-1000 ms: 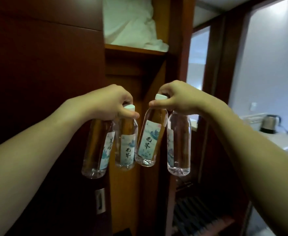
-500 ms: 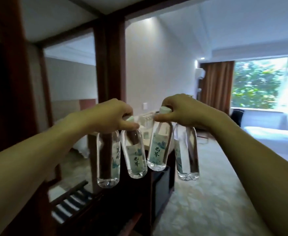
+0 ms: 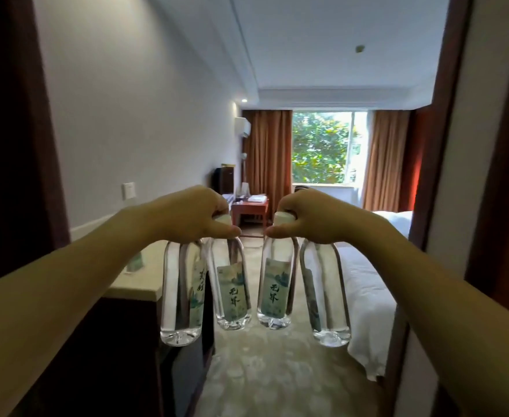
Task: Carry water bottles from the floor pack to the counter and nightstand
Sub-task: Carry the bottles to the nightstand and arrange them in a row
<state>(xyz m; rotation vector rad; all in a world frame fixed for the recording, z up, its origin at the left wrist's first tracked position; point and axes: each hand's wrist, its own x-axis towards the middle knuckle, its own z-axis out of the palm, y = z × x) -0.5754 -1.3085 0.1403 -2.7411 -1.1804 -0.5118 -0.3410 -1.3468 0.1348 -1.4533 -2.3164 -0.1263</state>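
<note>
Turning out of the wardrobe alcove has brought the whole bedroom in front of me, and the four bottles have swung with me, hanging now over the carpet (image 3: 265, 371) in the doorway. My left hand (image 3: 193, 216) pinches two by their necks: the outer left bottle (image 3: 181, 296) and the inner left bottle (image 3: 231, 290), its pale cap showing above my thumb. My right hand (image 3: 304, 216) does the same with the inner right bottle (image 3: 276, 287) and the outer right bottle (image 3: 327, 296). Both hands are curled tight, thumbs pressed across the necks.

All four look full, so I judge them fairly heavy for a finger hold; thin clear plastic gives when squeezed, and the smooth sides would slip. The stiff neck under the cap ring is the safest place to hold, and dangling like this they can knock together.

Just to my lower left is the bench (image 3: 139, 288) with its pale top. Ahead on the right lies the bed (image 3: 364, 281), and a red side table (image 3: 251, 209) stands far off near the window (image 3: 322, 147).
</note>
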